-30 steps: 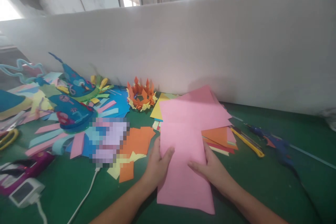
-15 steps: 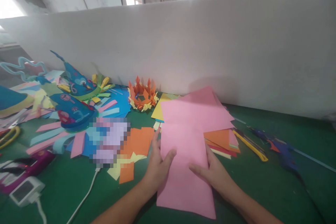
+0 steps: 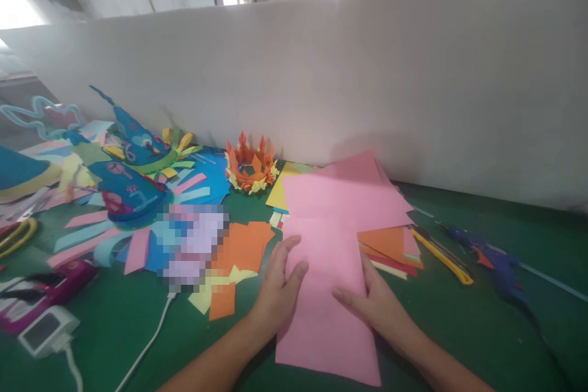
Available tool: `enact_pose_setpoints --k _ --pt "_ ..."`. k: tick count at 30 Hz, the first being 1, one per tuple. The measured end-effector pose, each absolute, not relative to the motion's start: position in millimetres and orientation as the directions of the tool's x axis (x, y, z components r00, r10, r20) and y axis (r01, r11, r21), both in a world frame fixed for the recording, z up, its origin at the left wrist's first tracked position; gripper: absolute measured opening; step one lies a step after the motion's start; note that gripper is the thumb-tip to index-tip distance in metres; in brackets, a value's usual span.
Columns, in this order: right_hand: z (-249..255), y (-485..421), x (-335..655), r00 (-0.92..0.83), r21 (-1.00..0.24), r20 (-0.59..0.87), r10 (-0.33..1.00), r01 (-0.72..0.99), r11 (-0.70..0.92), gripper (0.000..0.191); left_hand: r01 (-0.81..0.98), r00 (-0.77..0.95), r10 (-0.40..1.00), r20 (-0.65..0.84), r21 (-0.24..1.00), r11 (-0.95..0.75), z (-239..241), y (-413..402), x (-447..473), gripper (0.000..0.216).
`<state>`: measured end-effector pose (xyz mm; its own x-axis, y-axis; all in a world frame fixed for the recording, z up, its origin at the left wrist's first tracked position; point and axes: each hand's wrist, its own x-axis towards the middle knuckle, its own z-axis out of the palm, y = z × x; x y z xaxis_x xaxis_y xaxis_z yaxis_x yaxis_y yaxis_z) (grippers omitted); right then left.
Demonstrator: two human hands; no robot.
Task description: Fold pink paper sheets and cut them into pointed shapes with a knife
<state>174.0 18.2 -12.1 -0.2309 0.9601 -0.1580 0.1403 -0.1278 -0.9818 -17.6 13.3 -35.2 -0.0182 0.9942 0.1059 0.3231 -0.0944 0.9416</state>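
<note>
So both hands, left hand (image 3: 279, 285) and right hand (image 3: 367, 300), are lying flat and unclenched, pressing the pink paper (image 3: 324, 294) near the desk's (image 3: 459, 324) front edge; it's probably light, floppy, best handled by its side edges.

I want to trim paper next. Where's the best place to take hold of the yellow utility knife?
Pinch the yellow utility knife across its narrow handle toward the near end, coming from above. It lies flat and slanted on the green table, and only its far end sits against the paper stack.
</note>
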Motion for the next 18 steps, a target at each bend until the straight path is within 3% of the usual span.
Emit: enact_pose_setpoints --k 5,8,11,14,18 --pt "-24.8 17.9 176.2 -0.233 -0.995 -0.079 0.969 0.078 -0.063 0.089 0.449 -0.024 0.995 0.098 0.89 -0.077 -32.9 18.9 -27.4 0.036" --pt "-34.9 17.4 182.0 -0.232 -0.945 0.122 0.965 0.269 0.185 0.075 0.51 -0.008 0.998 0.068 0.859 -0.054 -31.9 21.0 -34.0 0.035" --pt "-36.9 16.3 187.8 -0.393 -0.755 0.254 0.884 0.49 0.435 0.06 0.551 0.044 0.996 0.071 0.83 -0.084 -31.9 19.6 -36.2 0.034" --pt "-31.6 15.8 188.8 -0.629 -0.581 0.233 0.742 0.522 0.625 0.049 0.607 0.093 0.987 0.133 0.778 -0.162 -33.4 16.6 -35.2 0.033" --pt "-23.3 16.8 183.5 -0.74 -0.477 0.095 0.665 0.553 0.683 0.044 0.72 0.151 0.975 0.165 0.658 -0.222 -34.4 13.1 -33.9 0.034"
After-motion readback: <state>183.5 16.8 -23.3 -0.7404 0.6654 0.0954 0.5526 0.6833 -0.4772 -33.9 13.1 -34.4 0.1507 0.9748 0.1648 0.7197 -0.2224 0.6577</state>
